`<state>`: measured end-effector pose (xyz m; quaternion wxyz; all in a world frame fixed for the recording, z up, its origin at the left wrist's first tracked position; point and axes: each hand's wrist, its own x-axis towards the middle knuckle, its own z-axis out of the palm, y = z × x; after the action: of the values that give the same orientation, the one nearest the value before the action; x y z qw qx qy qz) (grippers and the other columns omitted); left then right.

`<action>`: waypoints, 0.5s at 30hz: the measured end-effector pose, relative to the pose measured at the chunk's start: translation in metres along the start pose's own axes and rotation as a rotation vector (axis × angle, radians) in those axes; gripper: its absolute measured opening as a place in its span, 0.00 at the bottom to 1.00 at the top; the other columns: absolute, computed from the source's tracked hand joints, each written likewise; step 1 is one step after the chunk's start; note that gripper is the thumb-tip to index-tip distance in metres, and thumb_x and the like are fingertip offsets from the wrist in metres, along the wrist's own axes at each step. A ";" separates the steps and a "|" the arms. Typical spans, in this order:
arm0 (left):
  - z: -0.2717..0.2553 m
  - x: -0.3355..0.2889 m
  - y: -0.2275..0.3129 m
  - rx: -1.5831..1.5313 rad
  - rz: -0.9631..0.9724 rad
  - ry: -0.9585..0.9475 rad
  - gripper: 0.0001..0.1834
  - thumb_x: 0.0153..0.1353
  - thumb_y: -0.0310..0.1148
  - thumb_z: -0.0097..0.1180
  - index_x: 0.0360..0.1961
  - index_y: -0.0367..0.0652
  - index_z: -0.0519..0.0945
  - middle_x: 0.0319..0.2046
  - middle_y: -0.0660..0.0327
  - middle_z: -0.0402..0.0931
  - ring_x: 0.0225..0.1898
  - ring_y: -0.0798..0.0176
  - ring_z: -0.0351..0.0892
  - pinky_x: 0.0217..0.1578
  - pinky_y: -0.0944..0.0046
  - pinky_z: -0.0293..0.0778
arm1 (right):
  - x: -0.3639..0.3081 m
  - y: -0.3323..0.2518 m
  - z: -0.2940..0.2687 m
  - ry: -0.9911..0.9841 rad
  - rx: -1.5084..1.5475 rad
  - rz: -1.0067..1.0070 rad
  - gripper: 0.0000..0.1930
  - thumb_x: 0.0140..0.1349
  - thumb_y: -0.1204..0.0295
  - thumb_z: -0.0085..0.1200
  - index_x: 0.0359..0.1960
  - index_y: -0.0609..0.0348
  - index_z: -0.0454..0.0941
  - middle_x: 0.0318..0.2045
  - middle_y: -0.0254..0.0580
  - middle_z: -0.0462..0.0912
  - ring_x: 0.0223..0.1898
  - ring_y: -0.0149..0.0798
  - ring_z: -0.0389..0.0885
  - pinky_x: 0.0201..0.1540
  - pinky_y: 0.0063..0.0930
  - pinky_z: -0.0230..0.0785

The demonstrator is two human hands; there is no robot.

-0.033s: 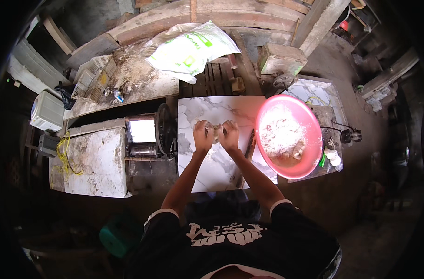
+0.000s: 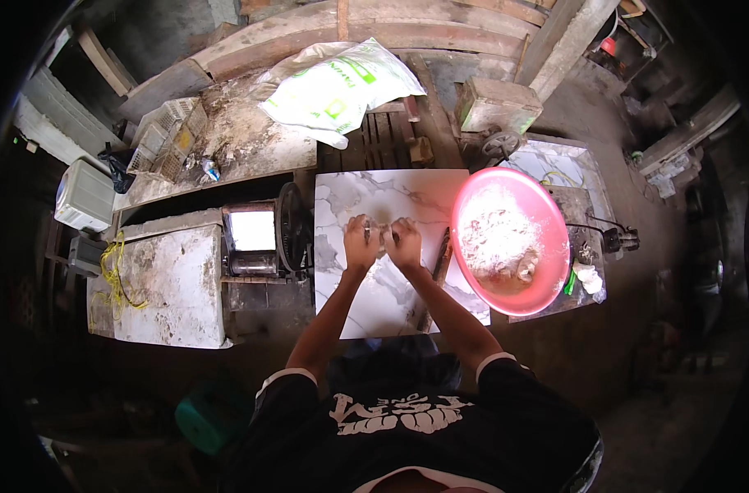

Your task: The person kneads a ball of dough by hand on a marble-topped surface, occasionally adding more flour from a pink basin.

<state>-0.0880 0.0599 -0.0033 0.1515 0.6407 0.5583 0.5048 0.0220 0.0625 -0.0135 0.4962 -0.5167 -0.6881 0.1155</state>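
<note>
My left hand [image 2: 360, 243] and my right hand [image 2: 403, 244] are side by side over a white marble-patterned board [image 2: 342, 195]. Both have curled fingers, closed on a small pale lump of dough [image 2: 383, 237] that shows in the narrow gap between them. Most of it is hidden by the fingers. Right of my right forearm, a dark wooden rolling pin [image 2: 443, 261] lies lengthwise on the board. Beyond it leans a large pink basin [image 2: 466, 275], holding white flour [image 2: 506, 220] with a brownish dough mass [image 2: 512, 278] at its near side.
A roller machine [image 2: 254, 237] with a dark wheel stands left of the board. Farther left is a stained white tabletop [image 2: 173, 275] with a yellow cord [image 2: 112, 275]. At the back lie a white-and-green sack [image 2: 342, 92] and a plastic crate [image 2: 165, 140]. A wooden box [image 2: 498, 105] stands back right.
My hands have shifted very slightly nearer each other, and the lump between them shows a little less. Everything else has stayed in place.
</note>
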 end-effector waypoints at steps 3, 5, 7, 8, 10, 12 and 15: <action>0.009 -0.024 -0.013 0.167 0.008 -0.112 0.11 0.47 0.33 0.43 0.31 0.38 0.69 0.32 0.54 0.68 0.36 0.52 0.64 0.38 0.54 0.57 | -0.026 0.012 0.004 -0.124 -0.173 -0.151 0.10 0.40 0.72 0.52 0.27 0.58 0.69 0.31 0.47 0.69 0.35 0.50 0.65 0.36 0.41 0.57; 0.012 -0.035 -0.018 0.297 0.130 0.065 0.17 0.48 0.35 0.41 0.39 0.38 0.68 0.41 0.52 0.65 0.42 0.51 0.63 0.44 0.52 0.54 | -0.039 0.015 0.011 -0.167 -0.192 -0.077 0.16 0.40 0.72 0.52 0.34 0.59 0.67 0.35 0.50 0.67 0.37 0.52 0.64 0.40 0.42 0.57; 0.010 -0.043 -0.021 0.287 0.035 -0.025 0.20 0.50 0.36 0.40 0.44 0.39 0.66 0.47 0.51 0.61 0.48 0.50 0.59 0.49 0.49 0.49 | -0.045 0.009 0.006 -0.147 -0.154 -0.016 0.19 0.41 0.73 0.51 0.38 0.61 0.65 0.37 0.53 0.65 0.39 0.53 0.63 0.42 0.43 0.56; 0.008 -0.045 -0.020 0.255 0.004 -0.143 0.20 0.50 0.36 0.40 0.44 0.39 0.66 0.47 0.51 0.61 0.49 0.49 0.59 0.49 0.49 0.50 | -0.046 0.006 0.002 -0.128 -0.131 0.005 0.20 0.41 0.73 0.51 0.39 0.61 0.64 0.37 0.54 0.64 0.39 0.54 0.62 0.42 0.43 0.56; 0.003 -0.048 -0.018 0.217 -0.039 -0.269 0.20 0.51 0.36 0.41 0.45 0.39 0.65 0.47 0.52 0.62 0.50 0.51 0.58 0.48 0.49 0.51 | -0.047 0.007 -0.002 -0.099 -0.064 0.059 0.20 0.42 0.73 0.50 0.40 0.62 0.63 0.38 0.55 0.64 0.39 0.54 0.62 0.43 0.43 0.56; 0.001 -0.048 -0.013 0.241 -0.049 -0.304 0.20 0.51 0.36 0.41 0.45 0.39 0.65 0.46 0.52 0.63 0.49 0.51 0.59 0.48 0.49 0.52 | -0.047 0.007 -0.009 -0.088 -0.011 0.253 0.18 0.45 0.74 0.48 0.40 0.63 0.64 0.38 0.55 0.65 0.39 0.55 0.63 0.44 0.40 0.56; 0.008 -0.042 -0.005 0.223 -0.135 -0.329 0.18 0.51 0.37 0.42 0.43 0.39 0.66 0.44 0.52 0.66 0.47 0.50 0.62 0.45 0.50 0.56 | -0.035 0.012 -0.013 -0.092 -0.112 0.295 0.16 0.46 0.74 0.46 0.40 0.63 0.65 0.37 0.54 0.67 0.40 0.53 0.63 0.43 0.40 0.56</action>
<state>-0.0786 0.0279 -0.0306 0.2023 0.6887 0.6198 0.3171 0.0388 0.0348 -0.0350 0.4121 -0.6333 -0.6321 0.1720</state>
